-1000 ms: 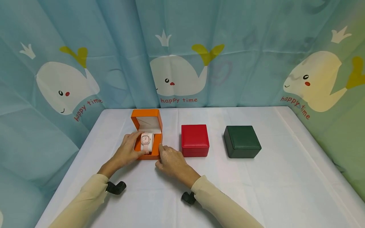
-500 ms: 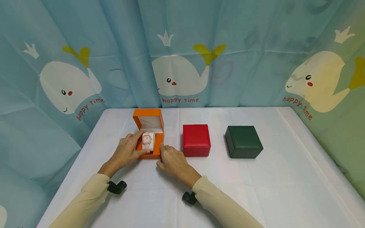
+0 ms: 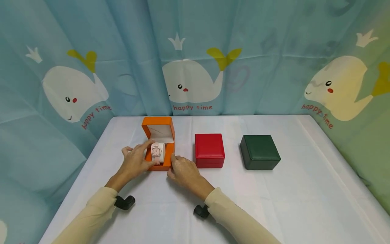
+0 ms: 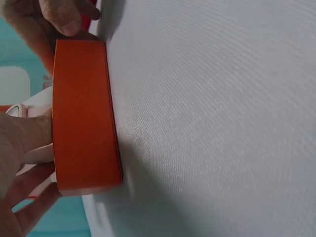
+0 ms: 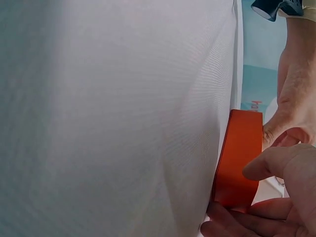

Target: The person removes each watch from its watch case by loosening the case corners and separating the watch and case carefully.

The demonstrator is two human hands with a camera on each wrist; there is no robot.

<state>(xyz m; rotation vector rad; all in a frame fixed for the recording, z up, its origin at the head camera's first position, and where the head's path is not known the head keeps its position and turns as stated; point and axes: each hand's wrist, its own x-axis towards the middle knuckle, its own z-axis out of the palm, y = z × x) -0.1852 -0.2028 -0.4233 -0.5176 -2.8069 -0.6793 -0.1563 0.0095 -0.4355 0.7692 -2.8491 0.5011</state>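
An orange watch box (image 3: pixel 169 152) stands on the left part of the table with its lid up, showing a white lining. Inside sits a pink wristwatch (image 3: pixel 156 151) with a squarish dial, wrapped round a white cushion (image 3: pixel 162 156). My left hand (image 3: pixel 133 162) spans the watch and cushion, thumb at the near end and fingers at the far end, pinching them. My right hand (image 3: pixel 186 173) grips the box's near right corner. In the right wrist view, its thumb lies on the front wall (image 5: pixel 237 153) and its other fingers on the side.
A closed red box (image 3: pixel 209 149) stands just right of my right hand. Farther right is a closed dark green box (image 3: pixel 260 151). The white-covered table (image 3: pixel 225 196) ends at a blue curtain (image 3: pixel 195 40) printed with whales.
An outer finger of my left hand has lifted away from the others. The watch face has shifted very slightly in the box. My right hand keeps its grip on the corner.
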